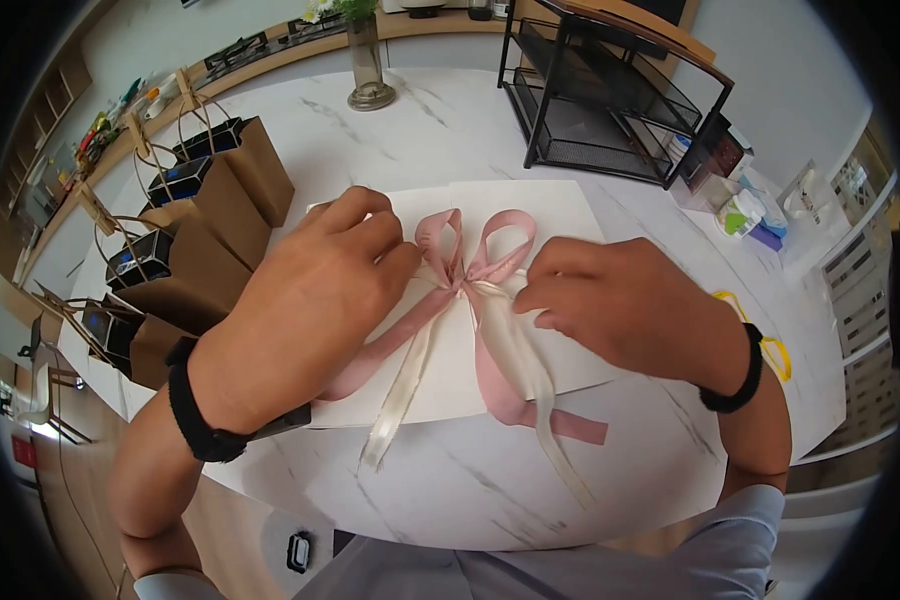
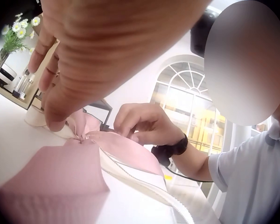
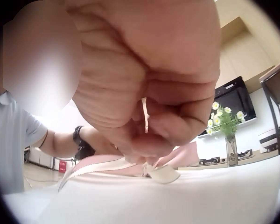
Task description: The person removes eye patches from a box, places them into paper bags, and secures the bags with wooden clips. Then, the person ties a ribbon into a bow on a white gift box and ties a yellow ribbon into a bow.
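2 hands at work on 1 pink bow (image 1: 458, 274), mid-surface (image 1: 650, 440), on top of 1 flat white item (image 1: 565, 205) (box or card, can't tell). Bow has 2 pink loops up, 2 pink tails down. 1 cream ribbon (image 1: 515, 335) runs thru the knot, w/ 2 cream tails hanging toward the person. R hand (image 1: 615, 300) just right of bow, fingers bent & clamped on the cream ribbon, a strip of it showing btwn them. L hand (image 1: 320, 280) on the other side, by a cream loop; fingers bent, can't tell if they pinch it. 2 black wristbands (image 1: 735, 378), 1 per wrist. Left of L hand: 4 brown paper bags (image 1: 255, 175) in a row. Far side: 1 glass vase (image 1: 366, 65) w/ flowers, 1 black rack (image 1: 610, 115).
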`<state>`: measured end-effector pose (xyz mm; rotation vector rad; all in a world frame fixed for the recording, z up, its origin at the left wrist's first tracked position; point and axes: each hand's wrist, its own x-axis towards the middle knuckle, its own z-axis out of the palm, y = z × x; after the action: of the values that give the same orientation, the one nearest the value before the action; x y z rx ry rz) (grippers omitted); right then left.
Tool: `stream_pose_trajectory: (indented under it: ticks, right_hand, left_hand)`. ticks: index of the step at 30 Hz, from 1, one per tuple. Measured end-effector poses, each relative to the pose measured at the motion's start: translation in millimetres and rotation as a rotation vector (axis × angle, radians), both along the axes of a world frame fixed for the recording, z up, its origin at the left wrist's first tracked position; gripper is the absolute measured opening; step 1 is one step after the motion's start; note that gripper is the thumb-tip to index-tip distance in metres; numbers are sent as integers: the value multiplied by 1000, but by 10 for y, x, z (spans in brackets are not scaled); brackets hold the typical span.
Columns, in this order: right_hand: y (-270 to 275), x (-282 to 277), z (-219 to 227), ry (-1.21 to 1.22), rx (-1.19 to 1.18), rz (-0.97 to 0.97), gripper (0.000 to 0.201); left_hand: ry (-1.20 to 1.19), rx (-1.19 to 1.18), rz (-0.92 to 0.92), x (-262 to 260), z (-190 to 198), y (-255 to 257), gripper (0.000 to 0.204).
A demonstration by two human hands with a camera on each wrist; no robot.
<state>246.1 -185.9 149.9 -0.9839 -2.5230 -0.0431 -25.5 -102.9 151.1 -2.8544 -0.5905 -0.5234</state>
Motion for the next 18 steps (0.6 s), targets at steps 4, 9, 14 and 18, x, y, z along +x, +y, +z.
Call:
stream_pose_trajectory:
  ticks: [4, 9, 14, 18]
  right_hand:
    - [6, -76, -56, -222, 48, -159, 13]
    - [47, -75, -26, -316, 52, -199, 13]
    - [168, 41, -103, -55, 35, -90, 23]
    - [-43, -83, 0, 185, 25, -212, 18]
  left_hand:
    - [-35, 34, -38, 20, -44, 69, 19]
    - [-21, 7, -101, -1, -20, 95, 19]
    - [-29, -26, -84, -29, -15, -11, 27]
    - [17, -32, -37, -45, 1, -30, 24]
